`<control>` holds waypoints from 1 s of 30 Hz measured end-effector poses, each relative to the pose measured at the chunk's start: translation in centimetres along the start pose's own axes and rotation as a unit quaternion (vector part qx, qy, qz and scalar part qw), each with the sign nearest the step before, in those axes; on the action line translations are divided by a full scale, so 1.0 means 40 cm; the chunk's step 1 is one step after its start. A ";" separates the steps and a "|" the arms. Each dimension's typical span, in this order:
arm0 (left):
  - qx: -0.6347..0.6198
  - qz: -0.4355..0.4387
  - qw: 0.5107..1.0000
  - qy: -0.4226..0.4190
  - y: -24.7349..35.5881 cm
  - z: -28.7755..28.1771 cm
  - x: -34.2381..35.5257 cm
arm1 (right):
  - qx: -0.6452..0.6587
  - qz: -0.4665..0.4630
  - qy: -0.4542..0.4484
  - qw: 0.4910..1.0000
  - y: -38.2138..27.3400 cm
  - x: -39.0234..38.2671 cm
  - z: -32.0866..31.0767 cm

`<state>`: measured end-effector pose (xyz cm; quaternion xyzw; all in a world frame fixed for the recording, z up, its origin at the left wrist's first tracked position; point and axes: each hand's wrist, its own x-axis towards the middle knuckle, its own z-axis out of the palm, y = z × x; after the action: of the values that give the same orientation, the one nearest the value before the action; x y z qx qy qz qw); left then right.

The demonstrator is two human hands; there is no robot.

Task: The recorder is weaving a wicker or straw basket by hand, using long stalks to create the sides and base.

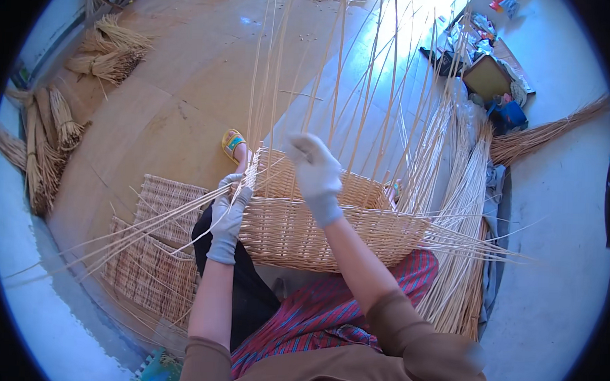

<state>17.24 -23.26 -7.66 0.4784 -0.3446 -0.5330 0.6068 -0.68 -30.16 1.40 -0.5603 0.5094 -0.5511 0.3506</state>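
A half-woven wicker basket (330, 235) rests across my lap, long and boxy, with tall loose stakes rising from its far side. My left hand (227, 215), in a pale glove, is closed around the basket's left end, where several long strands run out to the lower left. Above the basket's opening hangs my right hand (314, 169), also gloved and slightly blurred. Its fingers look curled together; whether a strand is between them I cannot make out. More strands fan out from the basket's right end.
Woven wicker panels (151, 272) lie on the floor at left, below bundles of cane (48, 141). A long heap of pale strands (460, 263) lies at my right. Farther back are a blue container (509, 114) and clutter along the wall. A yellow slipper (233, 145) shows beyond the basket.
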 end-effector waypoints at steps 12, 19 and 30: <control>0.161 0.103 0.945 0.264 -0.040 0.068 -0.058 | 0.104 0.284 0.095 0.948 0.072 -0.254 -0.246; 0.558 0.220 0.799 -0.037 -0.007 0.232 -0.168 | -0.296 -0.197 0.026 0.934 0.120 -0.009 -0.147; 0.608 0.280 0.718 -0.190 -0.020 0.422 -0.189 | -0.092 -0.030 0.076 0.992 0.069 -0.143 -0.417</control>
<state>-0.16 -19.45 -2.60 0.5147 -0.8208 -0.0948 0.2286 -16.74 -22.53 -0.28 -0.5616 0.5658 -0.5535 0.2411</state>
